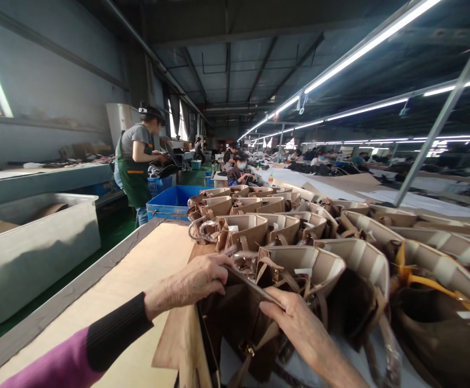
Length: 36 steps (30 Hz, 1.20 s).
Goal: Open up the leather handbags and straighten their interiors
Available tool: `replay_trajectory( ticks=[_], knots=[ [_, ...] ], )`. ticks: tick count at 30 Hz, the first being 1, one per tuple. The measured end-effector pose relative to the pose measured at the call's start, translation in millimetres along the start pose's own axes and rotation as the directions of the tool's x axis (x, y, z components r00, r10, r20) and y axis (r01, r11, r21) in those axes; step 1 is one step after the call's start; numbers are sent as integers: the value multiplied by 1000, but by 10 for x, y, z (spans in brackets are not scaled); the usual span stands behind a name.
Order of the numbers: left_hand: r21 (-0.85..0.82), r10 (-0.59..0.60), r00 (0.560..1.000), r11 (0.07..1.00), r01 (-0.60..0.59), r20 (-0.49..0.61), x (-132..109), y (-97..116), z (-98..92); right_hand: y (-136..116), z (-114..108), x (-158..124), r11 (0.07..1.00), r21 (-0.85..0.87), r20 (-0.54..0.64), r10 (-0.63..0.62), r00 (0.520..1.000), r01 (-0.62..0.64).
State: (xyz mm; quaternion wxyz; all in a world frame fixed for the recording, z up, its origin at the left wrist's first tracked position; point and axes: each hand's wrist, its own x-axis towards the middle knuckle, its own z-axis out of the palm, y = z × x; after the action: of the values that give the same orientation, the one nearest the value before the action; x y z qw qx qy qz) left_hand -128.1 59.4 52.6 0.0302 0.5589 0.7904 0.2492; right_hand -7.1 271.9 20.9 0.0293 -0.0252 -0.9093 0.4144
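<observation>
At 6 o'clock | left hand point(190, 285), right hand point(299, 323) both grip brown bag point(238, 323) | might flop (soft sides), bumping tan bags point(240, 231) at 12

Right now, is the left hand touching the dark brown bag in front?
Touching. The head view shows the left hand curled over the rim of the dark brown bag.
</observation>
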Motion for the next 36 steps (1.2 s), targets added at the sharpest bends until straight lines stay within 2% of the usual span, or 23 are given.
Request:
replay_trajectory(
  ticks=[5,8,11,13,15,21,27,31,36],
  knots=[
    [-146,-204,962,973,178,-183,31,-78,124,45,-1,-12,999,-39,4,-23,1000,23],
    [-129,-226,945,971,200,-236,70,-140,184,100,46,-6,982,-161,-67,-113,991,101],
    [-85,-231,941,973,217,-248,96,-171,212,117,140,-10,887,-426,-214,-292,932,181],
    [-68,-259,932,966,249,-254,105,-158,220,87,210,-23,813,-552,-239,-368,899,186],
    [-60,-296,917,955,291,-268,112,-131,229,38,269,-32,786,-592,-224,-373,900,178],
    [-63,-348,886,936,346,-307,131,-120,270,-37,308,35,814,-569,-252,-311,917,119],
    [-101,-328,900,945,312,-287,82,-165,253,-3,220,111,947,-274,-266,-240,933,165],
    [-104,-324,905,946,307,-275,77,-168,238,31,222,127,950,-219,-266,-278,923,223],
    [-112,-353,896,936,335,-268,96,-144,226,45,249,139,951,-224,-264,-271,925,215]
  ],
)
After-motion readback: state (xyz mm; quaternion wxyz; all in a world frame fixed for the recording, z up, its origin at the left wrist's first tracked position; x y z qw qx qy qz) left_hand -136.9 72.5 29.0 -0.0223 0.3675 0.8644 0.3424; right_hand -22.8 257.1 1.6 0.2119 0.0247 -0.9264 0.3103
